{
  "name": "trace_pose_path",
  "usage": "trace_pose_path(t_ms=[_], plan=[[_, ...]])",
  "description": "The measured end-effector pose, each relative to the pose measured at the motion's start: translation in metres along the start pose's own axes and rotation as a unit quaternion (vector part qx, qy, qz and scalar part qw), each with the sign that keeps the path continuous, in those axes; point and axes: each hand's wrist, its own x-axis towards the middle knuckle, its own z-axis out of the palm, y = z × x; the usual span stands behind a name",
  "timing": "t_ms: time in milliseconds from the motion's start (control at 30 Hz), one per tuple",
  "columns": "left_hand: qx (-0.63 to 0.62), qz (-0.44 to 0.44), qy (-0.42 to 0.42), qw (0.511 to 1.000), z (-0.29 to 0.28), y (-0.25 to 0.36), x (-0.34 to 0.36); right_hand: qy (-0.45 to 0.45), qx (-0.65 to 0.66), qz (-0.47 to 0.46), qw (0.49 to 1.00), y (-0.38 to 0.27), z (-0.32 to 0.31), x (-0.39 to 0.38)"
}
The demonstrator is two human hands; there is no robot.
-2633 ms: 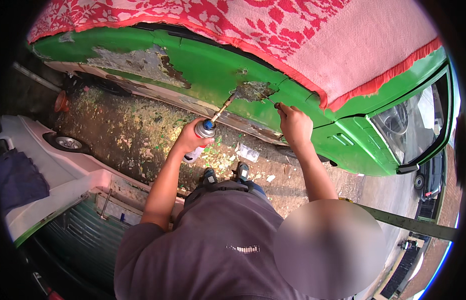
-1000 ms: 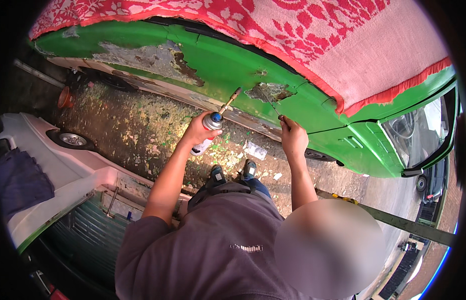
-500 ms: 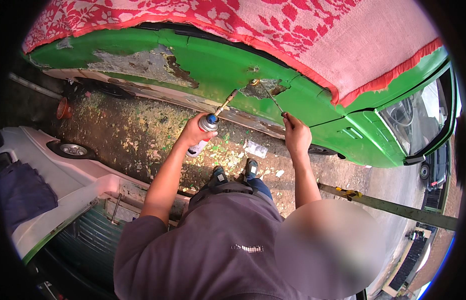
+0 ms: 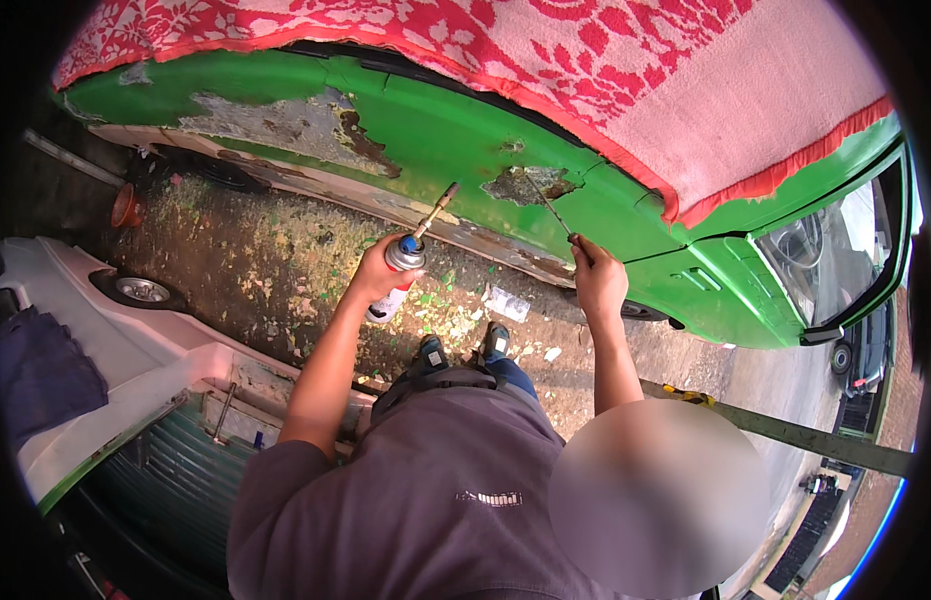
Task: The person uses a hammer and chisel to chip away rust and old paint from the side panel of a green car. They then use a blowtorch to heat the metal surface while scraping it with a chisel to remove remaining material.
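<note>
My left hand (image 4: pixel 375 271) grips a red-and-white gas canister (image 4: pixel 391 296) fitted with a blue-and-brass torch nozzle (image 4: pixel 433 215). The nozzle tip is held just left of a dark peeled patch (image 4: pixel 512 183) on a green van's side (image 4: pixel 436 130); no flame shows there. My right hand (image 4: pixel 598 277) is closed on the handle of a thin metal tool (image 4: pixel 553 210), whose far end meets that patch. A bigger patch of stripped paint (image 4: pixel 276 128) lies farther left on the panel.
A pink-and-red floral blanket (image 4: pixel 586 50) drapes over the van. Paint flakes litter the ground (image 4: pixel 266 240) around my shoes. A pale vehicle (image 4: pixel 96 340) with a dark cloth (image 4: pixel 41 370) is at lower left. A metal bar (image 4: pixel 806 440) crosses at right; a dark car (image 4: pixel 861 345) stands beyond.
The small flame or glow seen at the patch half a second ago is gone. My left hand and the torch have shifted slightly left; my right hand stays on the tool.
</note>
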Motion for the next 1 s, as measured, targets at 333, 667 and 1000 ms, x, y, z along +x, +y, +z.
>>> trace_pose_path(t_ms=[333,667,1000], plan=[[-0.003,-0.012,-0.019,1.000,-0.002,0.002,0.002,-0.015,-0.039,-0.075,0.996,-0.011,-0.008,0.019],[0.042,0.015,-0.013,0.999,0.002,0.005,0.004,-0.038,-0.041,-0.096,0.994,0.008,-0.002,0.029],[0.057,-0.002,-0.023,0.998,0.002,-0.005,0.012,-0.079,-0.046,-0.082,0.992,0.010,0.022,0.027]])
